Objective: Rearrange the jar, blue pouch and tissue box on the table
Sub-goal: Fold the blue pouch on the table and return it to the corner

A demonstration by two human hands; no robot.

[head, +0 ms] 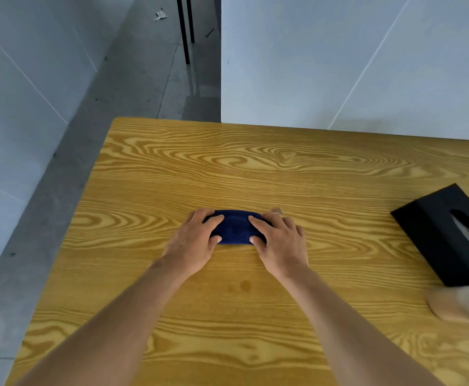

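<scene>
Blue pouch (pixel 234 227) btwn left hand (pixel 195 240) & right hand (pixel 279 243), both gripping.

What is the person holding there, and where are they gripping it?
The blue pouch, lying on the table. The left hand grips its left end and the right hand its right end.

We gripped the pouch (pixel 234 226) between both hands (pixel 193 240) (pixel 279 242), fingers (pixel 214 220) over its ends, on the table (pixel 227 168).
</scene>
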